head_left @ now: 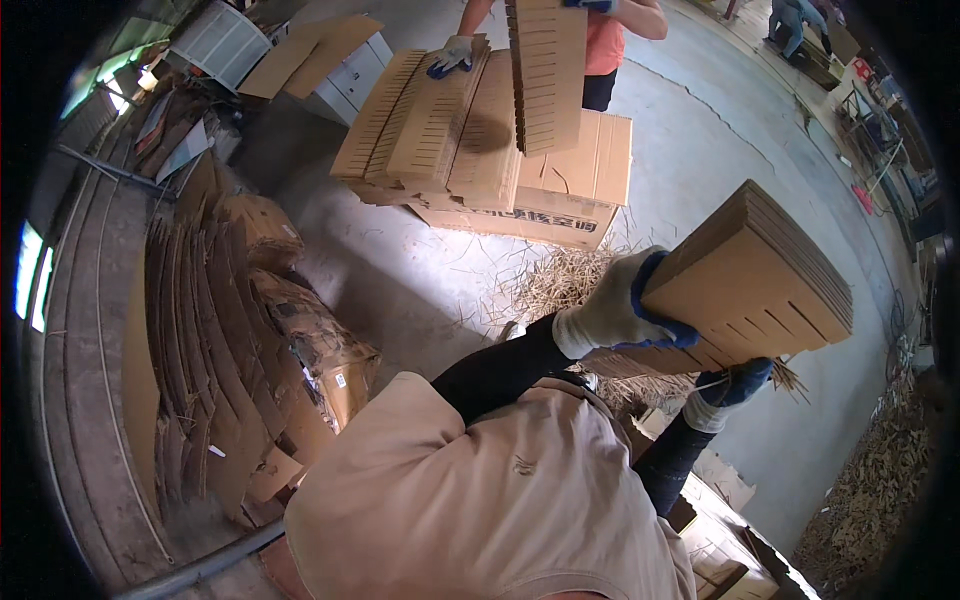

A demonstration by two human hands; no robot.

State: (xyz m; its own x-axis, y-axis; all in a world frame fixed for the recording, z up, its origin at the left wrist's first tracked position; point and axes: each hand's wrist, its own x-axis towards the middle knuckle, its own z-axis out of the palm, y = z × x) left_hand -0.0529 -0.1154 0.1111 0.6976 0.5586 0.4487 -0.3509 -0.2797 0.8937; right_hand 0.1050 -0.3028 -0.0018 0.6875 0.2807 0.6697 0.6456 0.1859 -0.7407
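My left hand [620, 308], in a white glove with blue-coated fingers, grips a stack of slotted cardboard sheets [740, 285] by its left end. The stack is held up and tilted to my right, with several slits cut in its near face. My right hand [735, 385], gloved the same way, is closed at the stack's lower edge. Thin cardboard strips [790, 380] stick out beside its fingers; part of its grip is hidden under the stack.
Across from me a co-worker's gloved hand [452, 57] rests on slotted cardboard stacks [430, 120] lying on a large carton [575, 185]. Loose cardboard strips [560, 285] pile on the floor. Upright cardboard sheets [205, 350] lean at left. More scrap [870, 500] lies at right.
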